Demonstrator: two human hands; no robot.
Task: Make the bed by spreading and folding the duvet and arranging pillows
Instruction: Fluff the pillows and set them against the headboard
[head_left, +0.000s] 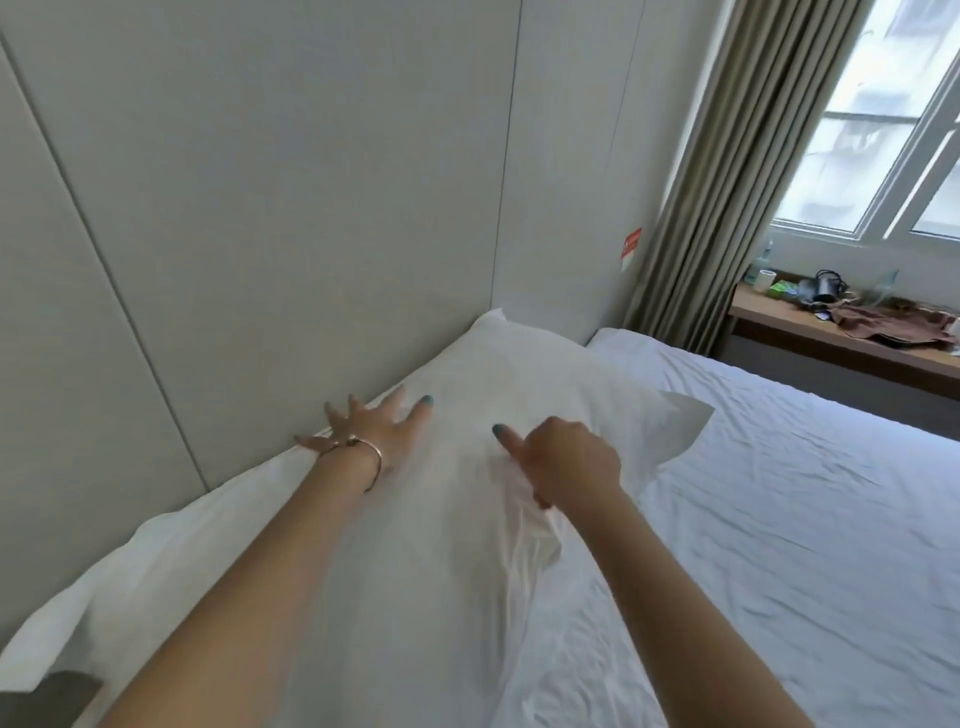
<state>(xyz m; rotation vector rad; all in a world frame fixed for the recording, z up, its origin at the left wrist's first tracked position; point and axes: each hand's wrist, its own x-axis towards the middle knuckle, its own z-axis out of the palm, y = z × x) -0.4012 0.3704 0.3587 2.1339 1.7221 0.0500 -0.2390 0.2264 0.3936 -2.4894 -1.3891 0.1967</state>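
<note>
Head view — hands?
— Left hand (371, 428) flat, fingers spread wide on the white pillow (519, 384). Right hand (563, 460) curled, pinching pillowcase fabric, thumb out.
— Pillow where?
— On the bed (779, 519), against the padded wall (311, 182). Curtain (727, 182), window and cluttered counter (831, 332) beyond.

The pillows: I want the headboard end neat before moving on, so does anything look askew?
Yes. The far pillow sits angled, one corner poking out over the sheet. The right hand is bunching its fabric; the left hand lies flat.
</note>
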